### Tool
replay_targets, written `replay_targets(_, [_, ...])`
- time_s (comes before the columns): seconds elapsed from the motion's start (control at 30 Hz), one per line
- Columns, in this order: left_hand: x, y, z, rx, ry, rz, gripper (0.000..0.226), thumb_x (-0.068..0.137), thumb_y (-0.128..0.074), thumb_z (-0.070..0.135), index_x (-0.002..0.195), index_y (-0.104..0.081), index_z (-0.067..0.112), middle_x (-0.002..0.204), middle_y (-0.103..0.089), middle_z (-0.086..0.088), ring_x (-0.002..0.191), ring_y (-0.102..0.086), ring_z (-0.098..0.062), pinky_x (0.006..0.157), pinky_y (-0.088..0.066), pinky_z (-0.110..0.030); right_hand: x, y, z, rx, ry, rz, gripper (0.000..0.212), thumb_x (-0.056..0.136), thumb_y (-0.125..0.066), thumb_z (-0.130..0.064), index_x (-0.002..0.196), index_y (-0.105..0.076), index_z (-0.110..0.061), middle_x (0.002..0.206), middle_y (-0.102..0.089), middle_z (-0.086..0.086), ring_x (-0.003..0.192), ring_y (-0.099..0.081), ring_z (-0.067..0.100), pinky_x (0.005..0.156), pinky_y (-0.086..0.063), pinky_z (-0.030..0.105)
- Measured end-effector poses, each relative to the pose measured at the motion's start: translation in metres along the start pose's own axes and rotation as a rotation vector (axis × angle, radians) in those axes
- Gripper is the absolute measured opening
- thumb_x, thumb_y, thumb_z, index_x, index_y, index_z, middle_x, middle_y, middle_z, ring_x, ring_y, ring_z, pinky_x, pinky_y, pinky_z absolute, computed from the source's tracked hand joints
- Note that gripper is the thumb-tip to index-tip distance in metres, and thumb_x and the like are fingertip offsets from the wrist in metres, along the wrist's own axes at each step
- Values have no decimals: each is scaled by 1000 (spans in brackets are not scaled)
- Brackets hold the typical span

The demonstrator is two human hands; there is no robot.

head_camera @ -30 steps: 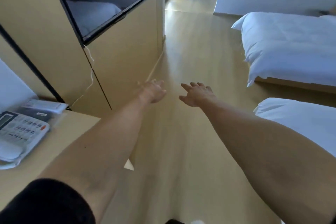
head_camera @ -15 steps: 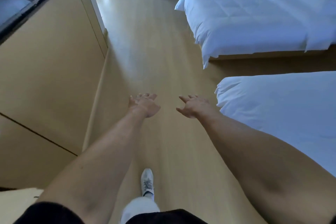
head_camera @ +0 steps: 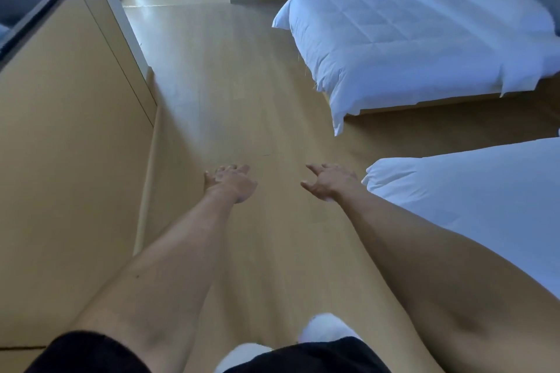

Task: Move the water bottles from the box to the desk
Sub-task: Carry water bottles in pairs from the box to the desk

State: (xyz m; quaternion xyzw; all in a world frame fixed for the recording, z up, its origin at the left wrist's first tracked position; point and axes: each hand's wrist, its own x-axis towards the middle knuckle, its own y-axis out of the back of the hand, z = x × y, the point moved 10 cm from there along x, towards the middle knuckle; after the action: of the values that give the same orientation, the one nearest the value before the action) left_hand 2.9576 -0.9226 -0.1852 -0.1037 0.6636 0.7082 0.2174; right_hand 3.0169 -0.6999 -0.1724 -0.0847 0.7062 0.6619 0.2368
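Both hands, left hand [head_camera: 231,183] & right hand [head_camera: 328,182], fingers relaxed, empty, over wood floor [head_camera: 242,100]

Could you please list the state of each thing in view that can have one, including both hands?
left hand: open, fingers relaxed, holding nothing, above the floor
right hand: open, fingers spread, holding nothing, above the floor
far bed: made, white quilt spread over it
near bed: covered with white bedding
floor: bare wood
water bottles, box and desk: not in view
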Motion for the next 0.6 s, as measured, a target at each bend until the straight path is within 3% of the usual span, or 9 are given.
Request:
replay_targets(0.33, [162, 51, 33, -8, 2, -30, 60, 101, -37, 52, 157, -28, 31, 165, -24, 1, 152, -21, -26, 121, -12, -54, 166, 54, 17, 52, -7, -23, 67, 96, -32, -67, 156, -14, -42, 166, -17, 1, 151, -18, 24, 118, -22, 49])
replay_targets(0.6, [314, 129, 59, -60, 86, -6, 59, 100, -38, 51, 156, -28, 34, 165, -24, 3, 152, -22, -25, 122, -13, -53, 326, 131, 28, 37, 62, -52, 65, 97, -30, -65, 156, -13, -42, 165, -19, -1, 151, -19, 23, 118, -24, 48])
